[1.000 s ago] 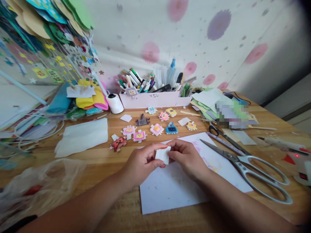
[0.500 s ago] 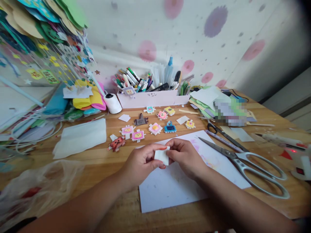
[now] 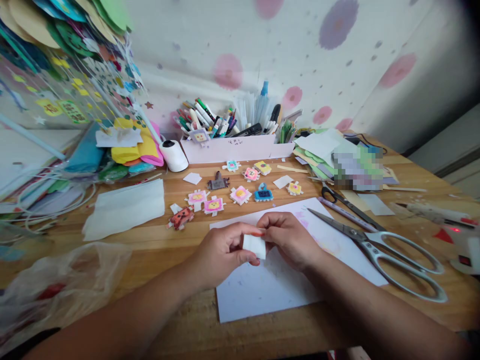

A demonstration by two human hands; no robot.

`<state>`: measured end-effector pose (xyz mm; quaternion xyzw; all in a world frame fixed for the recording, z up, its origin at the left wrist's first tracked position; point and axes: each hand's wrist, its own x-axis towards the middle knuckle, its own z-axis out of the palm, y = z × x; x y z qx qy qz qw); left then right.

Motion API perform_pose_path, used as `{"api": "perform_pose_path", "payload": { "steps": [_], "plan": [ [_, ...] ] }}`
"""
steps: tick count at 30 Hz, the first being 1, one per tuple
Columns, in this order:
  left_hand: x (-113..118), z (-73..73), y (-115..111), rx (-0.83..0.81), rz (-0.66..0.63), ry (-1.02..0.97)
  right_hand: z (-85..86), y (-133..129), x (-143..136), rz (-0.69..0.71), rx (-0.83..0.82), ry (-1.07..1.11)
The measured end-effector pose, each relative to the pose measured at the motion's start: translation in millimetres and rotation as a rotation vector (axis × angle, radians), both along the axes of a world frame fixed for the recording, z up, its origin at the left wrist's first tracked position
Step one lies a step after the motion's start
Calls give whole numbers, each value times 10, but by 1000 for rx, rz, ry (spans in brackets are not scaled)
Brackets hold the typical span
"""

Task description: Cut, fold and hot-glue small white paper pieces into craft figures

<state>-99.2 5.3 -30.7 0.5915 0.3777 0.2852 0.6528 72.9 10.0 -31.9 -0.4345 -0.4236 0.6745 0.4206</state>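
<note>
Between my two hands is a small white square piece (image 3: 254, 247), soft-looking like folded paper or tissue. My left hand (image 3: 221, 250) grips its left side, with the forefinger along the top edge and the thumb below. At its upper right corner, the fingertips of my right hand (image 3: 290, 237) pinch together; the edge there is partly hidden. Both hands are over a white sheet (image 3: 258, 295) with faint coloured stains. Beyond them lie several small square paper figures with drawn faces, among them a pink one (image 3: 240, 195), a blue one (image 3: 263, 192) and a reddish-brown one (image 3: 181, 218).
Large scissors (image 3: 369, 240) lie open on the right, beside a smaller black-handled pair (image 3: 348, 207). A glue gun (image 3: 438, 215) is at the far right. Left are a white cloth-like sheet (image 3: 125, 207) and plastic bag (image 3: 75, 285). A pen box (image 3: 228, 150) and thread spool (image 3: 174, 155) stand behind.
Both hands keep hold of the white piece, which has shifted slightly right and tilted a little in the fingers. The view has moved slightly.
</note>
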Motion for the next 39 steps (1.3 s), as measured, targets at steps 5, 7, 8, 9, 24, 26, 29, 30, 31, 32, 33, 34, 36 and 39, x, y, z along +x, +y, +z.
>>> {"api": "perform_pose_path", "payload": {
  "steps": [5, 7, 8, 9, 24, 26, 29, 30, 31, 32, 33, 34, 36, 39],
  "plan": [
    [-12, 21, 39, 7, 19, -4, 10, 6, 8, 24, -9, 30],
    [-19, 30, 55, 23, 50, -10, 5, 5, 3, 42, -16, 42],
    [-21, 35, 59, 37, 63, -5, -1, 6, -2, 48, -9, 40],
    [-21, 39, 60, 58, 75, 9, -9, 8, -8, 50, 7, 33],
    [79, -16, -27, 63, 218, -7, -47, -41, -112, -9, 83, -23],
    [83, -26, -30, 67, 222, -10, -42, -46, -116, -23, 101, -67],
    [71, -33, -26, 81, 219, 3, -27, -44, -112, -9, 113, -93],
    [64, -29, -23, 84, 218, 10, -23, -40, -105, 4, 114, -84],
    [54, -21, -18, 81, 215, 19, -20, -34, -94, 15, 117, -71],
    [45, -10, -13, 77, 210, 27, -20, -27, -80, 23, 124, -57],
    [36, 3, -8, 71, 201, 35, -22, -19, -65, 23, 135, -48],
    [29, 17, -3, 68, 190, 40, -26, -11, -49, 17, 148, -45],
    [20, 39, 4, 73, 163, 41, -36, 1, -24, -1, 163, -50],
    [15, 39, 2, 76, 138, 29, -47, 2, -14, -24, 157, -57]
  ]
}}
